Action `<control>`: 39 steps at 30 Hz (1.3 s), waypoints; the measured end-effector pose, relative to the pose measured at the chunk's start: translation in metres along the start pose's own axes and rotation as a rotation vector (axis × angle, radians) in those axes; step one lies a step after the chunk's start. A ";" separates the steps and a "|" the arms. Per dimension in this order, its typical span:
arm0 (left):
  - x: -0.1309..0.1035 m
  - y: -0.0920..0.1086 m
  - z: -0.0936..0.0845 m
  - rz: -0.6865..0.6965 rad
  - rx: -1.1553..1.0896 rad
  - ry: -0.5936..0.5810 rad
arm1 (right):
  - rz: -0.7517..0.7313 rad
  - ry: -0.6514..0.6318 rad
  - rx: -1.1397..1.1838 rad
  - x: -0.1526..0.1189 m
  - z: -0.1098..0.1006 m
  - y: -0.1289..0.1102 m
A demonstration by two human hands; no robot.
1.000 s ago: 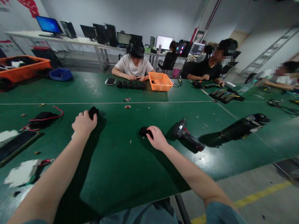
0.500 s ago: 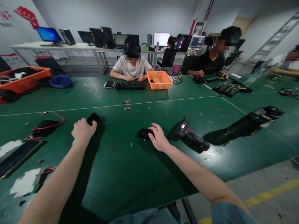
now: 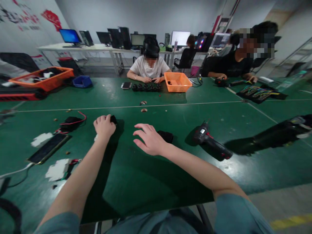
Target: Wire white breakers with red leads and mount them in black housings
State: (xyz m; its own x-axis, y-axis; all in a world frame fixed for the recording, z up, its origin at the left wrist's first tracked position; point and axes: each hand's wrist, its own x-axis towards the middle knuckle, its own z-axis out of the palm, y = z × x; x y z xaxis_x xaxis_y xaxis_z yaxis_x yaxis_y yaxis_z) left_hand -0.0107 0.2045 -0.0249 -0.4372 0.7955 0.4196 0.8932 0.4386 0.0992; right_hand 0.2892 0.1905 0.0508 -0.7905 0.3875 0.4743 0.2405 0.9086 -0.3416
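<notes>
Your left hand (image 3: pixel 104 127) is curled around a small black piece (image 3: pixel 113 119), and one end of it pokes out past your fingers on the right. Your right hand (image 3: pixel 149 140) is wide open, with its fingers and thumb spread apart and nothing in them. A black block (image 3: pixel 167 136) sits on the green table (image 3: pixel 136 185) just past your right wrist, which hides a bit of it; you can't tell if they touch. To the right of that block, a black and red drill (image 3: pixel 211 141) lies on its side. Over to the left are a black box (image 3: pixel 71 123) with a red wire, a flat dark slab (image 3: pixel 50 149) and a white part (image 3: pixel 58 169). Across the table, a person in a white shirt (image 3: pixel 138 66) sits near an orange basket (image 3: pixel 179 87) and a row of little black parts (image 3: pixel 146 87).
</notes>
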 end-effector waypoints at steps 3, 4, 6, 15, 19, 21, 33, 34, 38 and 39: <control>0.000 0.001 0.001 0.071 -0.066 -0.043 | -0.226 -0.103 0.045 0.074 0.043 -0.042; 0.001 0.001 0.002 0.055 -0.055 -0.040 | -0.293 -0.158 0.055 0.097 0.063 -0.059; 0.001 0.001 0.004 0.039 -0.036 -0.023 | -0.362 -0.300 0.077 0.136 0.108 -0.096; 0.000 -0.003 0.014 0.071 0.023 0.005 | -0.330 -0.536 0.008 0.178 0.252 -0.165; 0.002 -0.004 0.019 0.087 0.057 0.000 | -0.366 -0.496 0.040 0.177 0.253 -0.156; 0.003 -0.005 0.021 0.084 0.068 0.006 | -0.384 -0.429 0.005 0.177 0.243 -0.155; 0.003 -0.007 0.017 0.078 0.088 -0.025 | -0.294 -0.167 -0.109 -0.004 0.054 -0.029; 0.005 -0.007 0.016 0.083 0.084 -0.047 | -0.271 -0.212 -0.129 -0.026 0.041 -0.015; 0.012 -0.008 0.013 0.096 0.061 -0.142 | -0.159 -0.350 -0.163 -0.093 0.013 0.018; 0.013 -0.008 0.012 0.097 0.057 -0.153 | -0.123 -0.356 -0.156 -0.102 0.012 0.021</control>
State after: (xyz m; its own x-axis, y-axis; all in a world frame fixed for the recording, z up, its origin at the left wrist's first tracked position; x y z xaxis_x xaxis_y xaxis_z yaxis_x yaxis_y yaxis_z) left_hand -0.0243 0.2163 -0.0313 -0.3641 0.8876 0.2822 0.9264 0.3763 0.0117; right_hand 0.3685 0.1680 -0.0144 -0.9578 0.2206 0.1841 0.1924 0.9683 -0.1596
